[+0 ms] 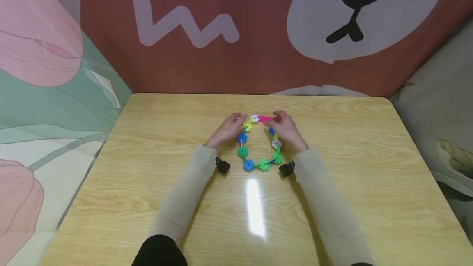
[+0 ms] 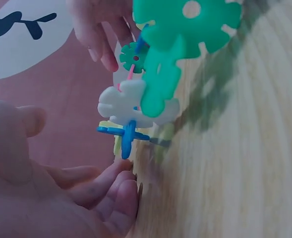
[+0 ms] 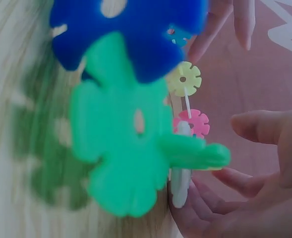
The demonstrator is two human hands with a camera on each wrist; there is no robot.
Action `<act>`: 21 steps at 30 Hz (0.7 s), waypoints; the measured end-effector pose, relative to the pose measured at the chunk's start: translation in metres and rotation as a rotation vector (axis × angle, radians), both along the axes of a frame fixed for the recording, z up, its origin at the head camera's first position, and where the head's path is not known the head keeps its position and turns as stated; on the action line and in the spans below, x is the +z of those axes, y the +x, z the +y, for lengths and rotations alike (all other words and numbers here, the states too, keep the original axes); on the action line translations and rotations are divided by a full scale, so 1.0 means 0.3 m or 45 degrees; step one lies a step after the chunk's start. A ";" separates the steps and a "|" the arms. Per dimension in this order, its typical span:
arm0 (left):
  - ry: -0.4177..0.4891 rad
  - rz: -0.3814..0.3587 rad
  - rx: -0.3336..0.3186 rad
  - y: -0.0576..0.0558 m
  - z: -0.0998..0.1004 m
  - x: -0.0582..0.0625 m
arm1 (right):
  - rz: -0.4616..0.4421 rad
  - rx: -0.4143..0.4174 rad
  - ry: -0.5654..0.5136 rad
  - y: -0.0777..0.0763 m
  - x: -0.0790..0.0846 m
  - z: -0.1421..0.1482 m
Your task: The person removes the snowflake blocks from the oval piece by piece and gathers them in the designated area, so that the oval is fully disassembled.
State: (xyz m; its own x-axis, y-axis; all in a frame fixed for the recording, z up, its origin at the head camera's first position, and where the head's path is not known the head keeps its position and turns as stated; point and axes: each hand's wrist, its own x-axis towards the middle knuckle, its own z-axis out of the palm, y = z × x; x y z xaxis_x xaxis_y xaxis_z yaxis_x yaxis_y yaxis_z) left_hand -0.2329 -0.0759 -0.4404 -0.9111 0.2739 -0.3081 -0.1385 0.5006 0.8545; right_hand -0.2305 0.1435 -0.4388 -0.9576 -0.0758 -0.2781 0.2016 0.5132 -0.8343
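Observation:
A closed ring of plastic snowflake-shaped linking discs lies on the table, with a green disc [image 1: 264, 164] and a blue disc [image 1: 249, 165] at its near side. Pink pieces [image 1: 264, 119] and a white disc [image 1: 255, 118] form its far side. My left hand [image 1: 230, 129] is by the ring's far left, thumb apart from the fingers, which rest low near the tabletop in the left wrist view. At the far right, my right hand [image 1: 288, 129] has its fingertips close behind a white disc [image 3: 180, 186]; whether they touch it I cannot tell. Neither hand grips a disc.
The wooden table [image 1: 148, 167] has its far edge against a reddish-brown printed wall [image 1: 207, 69]. Small black cameras [image 1: 223, 165] sit on both wrists. A bright light reflection [image 1: 255, 208] shows on the tabletop in front of the ring.

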 end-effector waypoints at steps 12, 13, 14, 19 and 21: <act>0.090 -0.030 -0.037 -0.022 0.008 -0.014 | 0.014 0.034 0.020 -0.005 -0.011 0.008; 0.093 -0.030 -0.037 -0.024 0.008 -0.016 | 0.019 0.041 0.018 -0.006 -0.013 0.010; 0.089 -0.021 -0.038 -0.024 0.008 -0.016 | 0.023 0.048 0.011 -0.008 -0.015 0.011; 0.073 0.058 -0.053 -0.031 0.008 -0.025 | 0.022 0.070 -0.043 -0.015 -0.027 0.017; 0.070 0.088 -0.058 -0.034 0.007 -0.030 | 0.018 0.073 -0.070 -0.015 -0.030 0.018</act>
State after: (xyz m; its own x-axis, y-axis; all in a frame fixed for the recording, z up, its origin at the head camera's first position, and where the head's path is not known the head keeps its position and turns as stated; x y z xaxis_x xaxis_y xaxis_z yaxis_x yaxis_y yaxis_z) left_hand -0.2432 -0.0738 -0.4494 -0.9158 0.3302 -0.2286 -0.0567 0.4571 0.8876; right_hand -0.2350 0.1490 -0.4479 -0.9551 -0.1451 -0.2582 0.1612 0.4770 -0.8640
